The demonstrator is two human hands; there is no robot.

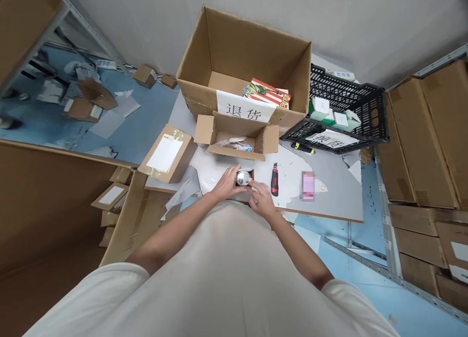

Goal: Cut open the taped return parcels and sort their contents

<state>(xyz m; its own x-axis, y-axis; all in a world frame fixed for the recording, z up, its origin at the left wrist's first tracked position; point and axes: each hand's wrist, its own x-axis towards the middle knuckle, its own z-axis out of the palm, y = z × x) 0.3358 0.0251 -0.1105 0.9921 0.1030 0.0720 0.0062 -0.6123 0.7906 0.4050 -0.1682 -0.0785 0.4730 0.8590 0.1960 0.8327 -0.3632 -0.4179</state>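
Observation:
A small open cardboard box (252, 173) stands at the table's near edge, close to my body. Inside it sits a shiny, rounded silver object (242, 177) whose kind I cannot make out. My left hand (227, 182) is closed around the box's left side, thumb along the near side. My right hand (261, 197) grips the right near corner, its fingertips at the silver object's edge. Just beyond is an open carton (236, 154) with crumpled wrapping inside. A red and black utility knife (275, 180) lies right of my right hand.
A large carton (197, 96) and a black crate (378, 118) with green-white boxes stand at the back. A taped parcel (186, 154) sits left, a pink blurred item (307, 186) right. Another yellow-black cutter (302, 148) lies before the crate. Stacked cartons (420, 147) line the right.

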